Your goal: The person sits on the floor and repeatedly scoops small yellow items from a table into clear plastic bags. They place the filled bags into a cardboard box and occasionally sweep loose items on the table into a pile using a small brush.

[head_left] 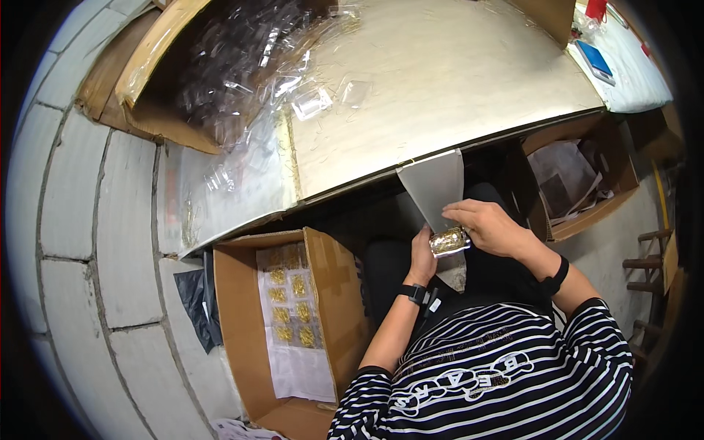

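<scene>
Over my lap I hold a small clear plastic box [449,241] filled with thin gold-coloured pieces. My left hand [422,256] grips its left side, with the fingers partly hidden behind it. At its right side, my right hand [490,226] is closed with fingertips and thumb on the box's edge. A pale translucent sheet [434,182] hangs from the table edge behind the box and passes down between my hands.
The table [440,66] bears a tipped carton [158,55] spilling clear plastic boxes [312,103] and gold strands. A blue-topped scale [594,60] stands far right. Filled gold packs [303,312] lie in an open carton [325,293] at my left. Another carton [627,191] sits right.
</scene>
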`<state>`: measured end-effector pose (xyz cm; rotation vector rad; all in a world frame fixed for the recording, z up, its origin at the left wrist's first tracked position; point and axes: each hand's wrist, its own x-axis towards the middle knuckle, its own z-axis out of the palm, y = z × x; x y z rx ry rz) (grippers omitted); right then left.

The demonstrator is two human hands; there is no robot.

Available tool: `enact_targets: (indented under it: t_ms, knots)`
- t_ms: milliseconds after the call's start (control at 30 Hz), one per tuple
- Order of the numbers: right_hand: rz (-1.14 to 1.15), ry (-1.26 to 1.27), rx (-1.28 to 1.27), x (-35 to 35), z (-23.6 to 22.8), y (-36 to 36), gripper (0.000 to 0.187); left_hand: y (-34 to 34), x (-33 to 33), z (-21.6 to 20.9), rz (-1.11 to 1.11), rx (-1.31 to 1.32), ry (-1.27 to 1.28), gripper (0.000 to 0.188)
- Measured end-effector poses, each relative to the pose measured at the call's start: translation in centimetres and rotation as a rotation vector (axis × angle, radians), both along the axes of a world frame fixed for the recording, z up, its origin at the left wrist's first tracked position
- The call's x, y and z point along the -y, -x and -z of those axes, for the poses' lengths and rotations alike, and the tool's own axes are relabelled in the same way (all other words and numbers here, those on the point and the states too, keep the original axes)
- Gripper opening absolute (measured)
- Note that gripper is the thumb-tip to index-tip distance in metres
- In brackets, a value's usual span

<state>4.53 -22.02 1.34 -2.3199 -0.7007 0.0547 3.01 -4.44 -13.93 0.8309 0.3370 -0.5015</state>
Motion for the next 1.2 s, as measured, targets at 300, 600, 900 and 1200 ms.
enact_targets:
  t_ms: [300,600,900,1200]
  knots:
    - [-0.115,-0.040,-0.154,0.3,4.8,0.7,0.035,0.1,-0.5,0.5,0.115,-0.008,-0.081,0.035]
    - [0.630,0.104,0.060,26.3,-3.9,-24.2,0.057,-1.6,-3.0,2.5,0.075,-0.103,-0.132,0.033]
    - [0.694,0.454,-0.067,32.0,-2.1,-35.8,0.066,-3.5,-5.0,5.4,0.226,-0.094,-0.624,0.030]
    - [0.305,0.525,-0.024,11.6,-2.4,-31.4,0.069,-3.2,-6.1,9.4,0.178,0.137,-0.723,0.025]
